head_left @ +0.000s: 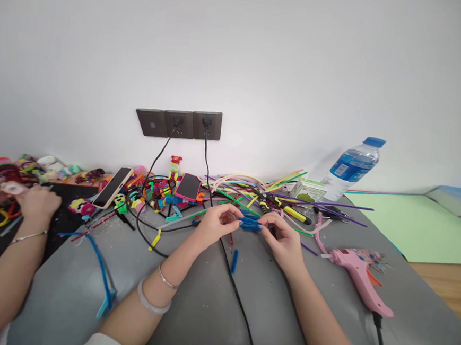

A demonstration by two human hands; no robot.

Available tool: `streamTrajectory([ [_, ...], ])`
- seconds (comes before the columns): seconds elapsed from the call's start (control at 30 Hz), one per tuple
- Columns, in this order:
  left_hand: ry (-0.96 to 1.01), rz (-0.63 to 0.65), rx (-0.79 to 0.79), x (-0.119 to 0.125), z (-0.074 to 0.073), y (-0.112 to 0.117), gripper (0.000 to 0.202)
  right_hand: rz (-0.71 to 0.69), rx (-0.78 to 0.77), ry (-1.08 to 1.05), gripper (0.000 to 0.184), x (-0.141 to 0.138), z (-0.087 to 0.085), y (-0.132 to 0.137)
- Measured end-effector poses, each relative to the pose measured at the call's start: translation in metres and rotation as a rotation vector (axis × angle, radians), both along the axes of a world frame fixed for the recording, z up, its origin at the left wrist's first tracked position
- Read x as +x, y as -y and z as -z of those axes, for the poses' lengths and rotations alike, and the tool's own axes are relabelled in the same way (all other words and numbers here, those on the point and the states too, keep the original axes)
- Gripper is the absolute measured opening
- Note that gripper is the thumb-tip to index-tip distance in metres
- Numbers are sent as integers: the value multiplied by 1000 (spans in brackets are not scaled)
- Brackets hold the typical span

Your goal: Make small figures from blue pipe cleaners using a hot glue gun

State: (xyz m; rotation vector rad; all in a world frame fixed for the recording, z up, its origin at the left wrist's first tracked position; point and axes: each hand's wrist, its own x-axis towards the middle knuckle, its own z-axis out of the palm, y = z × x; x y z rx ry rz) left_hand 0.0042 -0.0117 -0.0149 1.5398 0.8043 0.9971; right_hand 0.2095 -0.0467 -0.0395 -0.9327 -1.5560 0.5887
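Between my two hands, just above the grey table, are several short blue pipe cleaner pieces [250,223] lying side by side. My left hand [220,225] pinches their left ends with thumb and fingertips. At the other end, the fingertips of my right hand [283,238] close on the same pieces. Below them a loose short blue pipe cleaner piece [234,261] rests on the table near a black cable. Off to the left lies a long bent blue pipe cleaner [101,263], its lower end at a light blue clip-like piece [106,303].
A pink glue gun [360,276] lies at right. Behind my hands are pliers [266,199], a pile of coloured pipe cleaners [233,181] and a phone [188,187]. A water bottle [350,168] stands by the wall. A black cable [240,298] crosses the table. Another person's hands [38,202] work at left.
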Motion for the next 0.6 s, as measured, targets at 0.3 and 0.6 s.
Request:
streamTrajectory([
  [0.3,41,5,-67,2,1,-1,18,-7,1,5,4,1,0,0],
  [0.6,43,12,-35,1,4,0,14,-17,-9,27,6,-1,-1,1],
])
